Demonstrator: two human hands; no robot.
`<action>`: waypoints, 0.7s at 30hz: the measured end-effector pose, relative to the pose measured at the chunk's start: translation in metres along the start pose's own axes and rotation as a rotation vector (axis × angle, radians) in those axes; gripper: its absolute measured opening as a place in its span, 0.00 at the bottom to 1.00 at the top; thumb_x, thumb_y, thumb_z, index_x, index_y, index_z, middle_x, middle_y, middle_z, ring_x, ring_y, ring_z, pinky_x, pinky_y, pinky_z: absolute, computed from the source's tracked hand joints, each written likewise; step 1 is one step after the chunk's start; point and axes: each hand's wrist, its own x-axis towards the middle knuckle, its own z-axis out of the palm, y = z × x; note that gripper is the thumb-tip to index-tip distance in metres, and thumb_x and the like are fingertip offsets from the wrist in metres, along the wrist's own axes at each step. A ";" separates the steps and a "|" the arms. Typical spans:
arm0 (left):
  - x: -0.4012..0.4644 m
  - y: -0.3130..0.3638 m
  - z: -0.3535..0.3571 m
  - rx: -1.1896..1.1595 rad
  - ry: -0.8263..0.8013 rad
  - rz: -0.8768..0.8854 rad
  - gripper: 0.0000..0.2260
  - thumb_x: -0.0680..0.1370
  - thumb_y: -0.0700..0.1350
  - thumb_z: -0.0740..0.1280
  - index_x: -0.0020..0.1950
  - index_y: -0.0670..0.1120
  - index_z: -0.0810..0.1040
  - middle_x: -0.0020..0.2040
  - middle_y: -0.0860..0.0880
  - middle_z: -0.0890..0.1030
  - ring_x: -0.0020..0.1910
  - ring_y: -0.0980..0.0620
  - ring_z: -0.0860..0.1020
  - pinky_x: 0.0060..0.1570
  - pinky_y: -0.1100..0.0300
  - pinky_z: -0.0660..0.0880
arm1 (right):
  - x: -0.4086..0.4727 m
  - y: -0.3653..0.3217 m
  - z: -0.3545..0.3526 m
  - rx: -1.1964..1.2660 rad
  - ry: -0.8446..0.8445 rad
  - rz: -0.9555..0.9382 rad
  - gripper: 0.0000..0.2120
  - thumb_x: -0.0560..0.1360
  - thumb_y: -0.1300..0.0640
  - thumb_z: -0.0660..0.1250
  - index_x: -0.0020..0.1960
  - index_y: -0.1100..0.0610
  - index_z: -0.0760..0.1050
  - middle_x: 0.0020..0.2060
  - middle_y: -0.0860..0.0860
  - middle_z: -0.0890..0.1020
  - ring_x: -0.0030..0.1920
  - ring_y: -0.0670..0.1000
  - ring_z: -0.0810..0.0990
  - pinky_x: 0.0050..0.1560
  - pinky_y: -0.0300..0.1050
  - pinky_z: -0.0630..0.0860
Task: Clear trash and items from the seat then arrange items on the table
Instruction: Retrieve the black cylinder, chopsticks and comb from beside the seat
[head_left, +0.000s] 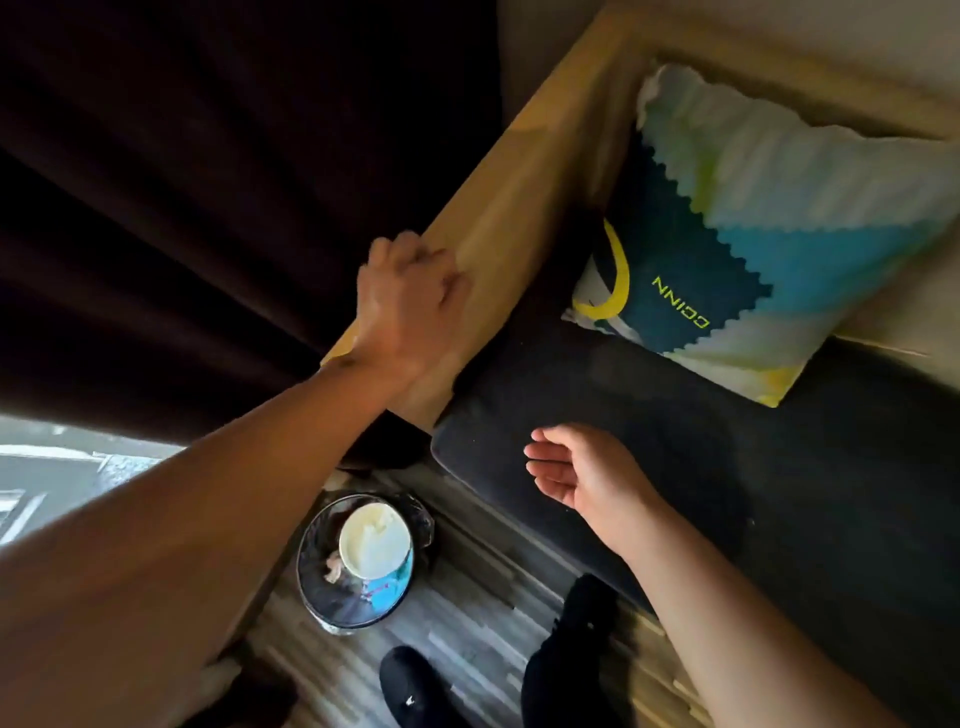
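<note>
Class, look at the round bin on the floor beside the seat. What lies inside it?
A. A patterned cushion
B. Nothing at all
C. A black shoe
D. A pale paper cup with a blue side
D: a pale paper cup with a blue side lies tilted inside the round dark bin lined with a clear bag, its open mouth facing the camera; the blue, white and yellow patterned cushion sits on the seat instead.

Single head view, steep downward, close over seat (675, 415).
</note>
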 end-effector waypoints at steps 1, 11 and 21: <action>0.007 -0.001 0.003 0.043 -0.015 0.019 0.12 0.82 0.49 0.62 0.51 0.45 0.83 0.53 0.43 0.76 0.55 0.39 0.72 0.54 0.48 0.69 | 0.002 -0.004 -0.003 0.000 -0.001 0.003 0.07 0.80 0.59 0.65 0.46 0.56 0.80 0.34 0.50 0.86 0.37 0.49 0.84 0.39 0.42 0.78; 0.049 -0.024 0.031 0.078 -0.237 -0.068 0.30 0.76 0.54 0.67 0.75 0.52 0.58 0.65 0.39 0.69 0.57 0.34 0.75 0.47 0.45 0.76 | 0.025 -0.026 -0.012 0.033 0.011 0.025 0.06 0.79 0.59 0.66 0.49 0.58 0.81 0.39 0.53 0.86 0.39 0.51 0.85 0.40 0.42 0.79; 0.059 -0.035 0.047 0.311 -0.210 -0.209 0.30 0.75 0.60 0.66 0.68 0.45 0.62 0.53 0.35 0.81 0.46 0.30 0.80 0.38 0.50 0.67 | 0.052 -0.027 0.022 0.055 0.049 0.136 0.06 0.80 0.60 0.65 0.46 0.58 0.79 0.38 0.53 0.84 0.37 0.50 0.82 0.43 0.43 0.79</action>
